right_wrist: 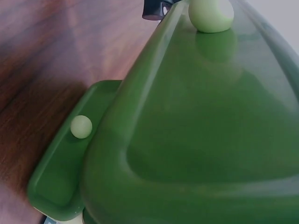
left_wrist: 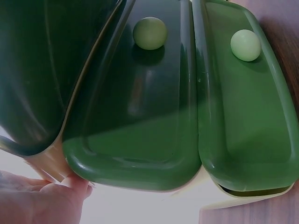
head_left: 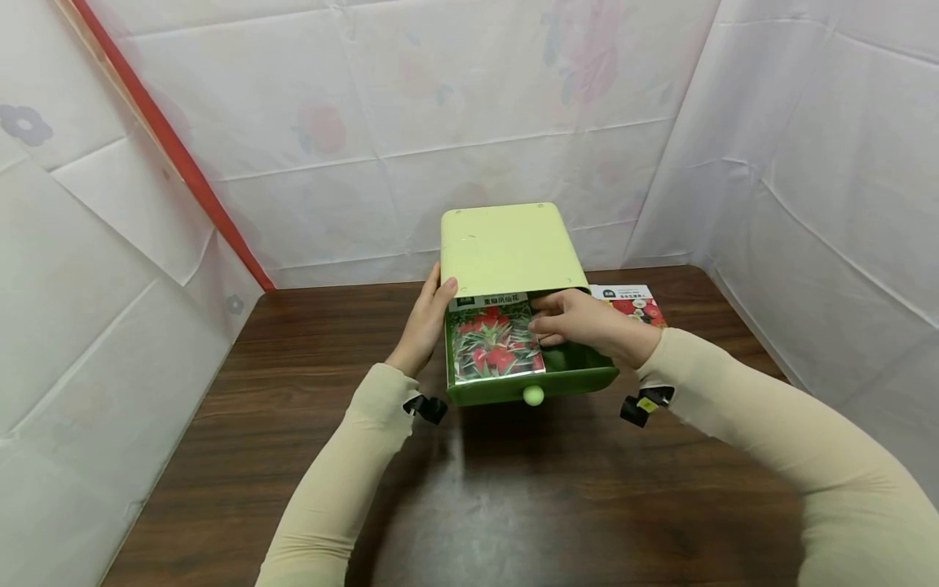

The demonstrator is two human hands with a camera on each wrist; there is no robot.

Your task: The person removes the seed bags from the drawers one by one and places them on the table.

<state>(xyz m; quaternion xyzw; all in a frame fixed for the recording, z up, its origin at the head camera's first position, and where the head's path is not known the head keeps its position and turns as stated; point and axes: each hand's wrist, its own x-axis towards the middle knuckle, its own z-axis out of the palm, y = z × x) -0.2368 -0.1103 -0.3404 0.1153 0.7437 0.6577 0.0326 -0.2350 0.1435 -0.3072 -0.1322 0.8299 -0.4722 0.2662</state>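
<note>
On the surface's [head_left: 293,391] far half, left hand [head_left: 424,328] braces the three-drawer cabinet's [head_left: 509,249] left side, fingers unclenched; right hand [head_left: 590,319] is inside the open top drawer [head_left: 491,395], beside the red-flower seed packet [head_left: 495,341] (grip hidden, cannot tell). Step, seemingly: handling drawer contents; next move calls for a sure pinch.

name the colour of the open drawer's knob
Light green; the knob shows best in the head view.

The left packet [head_left: 497,342] reads 重瓣凤仙花 — the right packet's [head_left: 637,305] print is illegible.
</note>
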